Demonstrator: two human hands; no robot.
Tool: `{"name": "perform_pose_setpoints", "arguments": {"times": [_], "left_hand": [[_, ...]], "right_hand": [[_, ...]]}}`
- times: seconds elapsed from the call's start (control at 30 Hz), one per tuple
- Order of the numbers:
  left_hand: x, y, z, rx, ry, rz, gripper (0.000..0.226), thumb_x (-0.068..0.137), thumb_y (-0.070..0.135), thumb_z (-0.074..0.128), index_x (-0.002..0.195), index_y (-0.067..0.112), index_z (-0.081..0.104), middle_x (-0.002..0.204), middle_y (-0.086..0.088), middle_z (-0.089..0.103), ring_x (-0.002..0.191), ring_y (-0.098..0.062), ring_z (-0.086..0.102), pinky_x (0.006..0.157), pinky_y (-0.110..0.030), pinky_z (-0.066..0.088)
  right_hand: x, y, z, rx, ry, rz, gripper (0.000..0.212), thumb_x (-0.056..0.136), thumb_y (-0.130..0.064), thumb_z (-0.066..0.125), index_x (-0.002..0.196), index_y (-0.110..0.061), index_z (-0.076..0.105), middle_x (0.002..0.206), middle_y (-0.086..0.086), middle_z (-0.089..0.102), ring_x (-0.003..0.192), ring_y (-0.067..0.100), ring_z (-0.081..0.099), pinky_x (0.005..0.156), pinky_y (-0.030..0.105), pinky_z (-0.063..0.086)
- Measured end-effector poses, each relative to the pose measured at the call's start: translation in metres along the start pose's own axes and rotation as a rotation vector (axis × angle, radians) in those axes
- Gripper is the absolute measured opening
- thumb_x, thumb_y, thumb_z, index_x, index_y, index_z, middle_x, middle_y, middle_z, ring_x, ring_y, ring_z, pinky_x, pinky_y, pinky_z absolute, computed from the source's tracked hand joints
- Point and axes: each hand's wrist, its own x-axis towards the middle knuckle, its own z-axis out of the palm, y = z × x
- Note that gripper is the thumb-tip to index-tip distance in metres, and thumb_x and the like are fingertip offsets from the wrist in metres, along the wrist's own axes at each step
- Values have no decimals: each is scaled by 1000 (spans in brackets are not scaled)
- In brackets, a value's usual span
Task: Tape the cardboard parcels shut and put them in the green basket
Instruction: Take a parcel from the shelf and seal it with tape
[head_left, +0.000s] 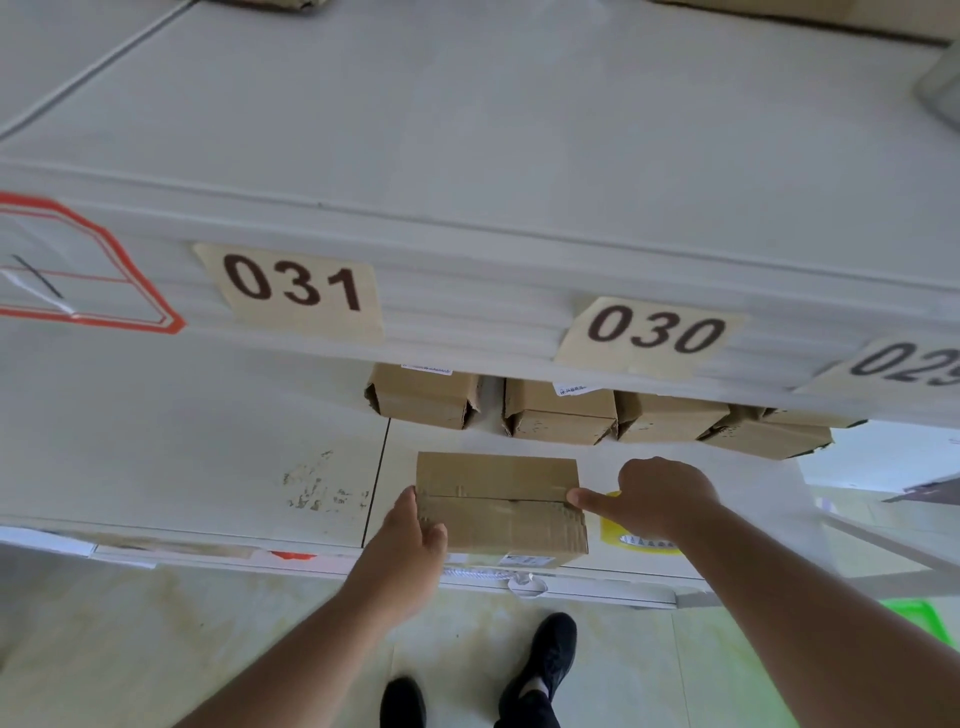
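Taping step: left hand steadies cardboard parcel, fingers curled at its 9 o'clock end; right hand grips yellow tape roll, thumb pressing tape at 3 o'clock—next, probably sever it.

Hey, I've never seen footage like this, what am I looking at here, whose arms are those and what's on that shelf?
This is one picture from a camera worn on a person's head, looking forward and down, so the arms are the wearer's own. No machine is involved. On a white shelf lies a cardboard parcel. The left hand grips its left edge, and the right hand presses a thumb at its right edge while holding a roll of yellow tape. Behind stand more cardboard boxes, under labels 031 and 030. A bit of the green basket shows at lower right.
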Motion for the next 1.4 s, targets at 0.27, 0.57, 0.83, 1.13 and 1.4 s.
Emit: {"name": "perform_pose_setpoints", "arguments": {"times": [0.27, 0.57, 0.83, 1.13, 1.4], "left_hand": [[6, 13, -3, -300, -38, -43, 57, 86, 19, 50, 139, 40, 43, 99, 4, 73, 76, -18, 63, 66, -36, 52], [2, -4, 23, 296, 133, 355, 75, 100, 51, 19, 164, 14, 5, 165, 10, -21, 153, -5, -24, 129, -30, 1], [15, 9, 58, 781, 231, 596, 94, 91, 65, 49, 158, 2, 30, 165, -22, 27, 155, -39, 19, 123, -54, 19], [6, 40, 108, 789, 69, 716, 102, 82, 52, 66, 163, 12, 20, 171, -11, 16, 157, -35, 18, 122, -61, 15], [34, 95, 70, 975, -30, 533, 124, 78, 74, 64, 162, 17, -7, 168, -13, 5, 153, -37, 14, 119, -57, 18]], "right_hand": [[-1, 0, -3, 6, -38, -13, 88, 75, -102, 24, 77, -22, 61, 80, -5, 65, 79, 15, 62, 77, 34, 51], [0, 2, 1, 19, -40, -11, 86, 75, -102, 25, 78, -23, 59, 80, -5, 64, 78, 14, 61, 75, 35, 50], [0, 2, -2, 14, -54, -16, 86, 76, -102, 26, 78, -23, 60, 80, -5, 65, 81, 15, 63, 76, 35, 51], [1, 1, -3, 21, -50, -7, 80, 80, -98, 29, 69, -23, 55, 72, -7, 62, 71, 13, 60, 69, 31, 50], [2, 3, 7, 93, -53, 13, 85, 76, -100, 31, 74, -20, 60, 76, -5, 65, 73, 12, 61, 66, 32, 45]]}}
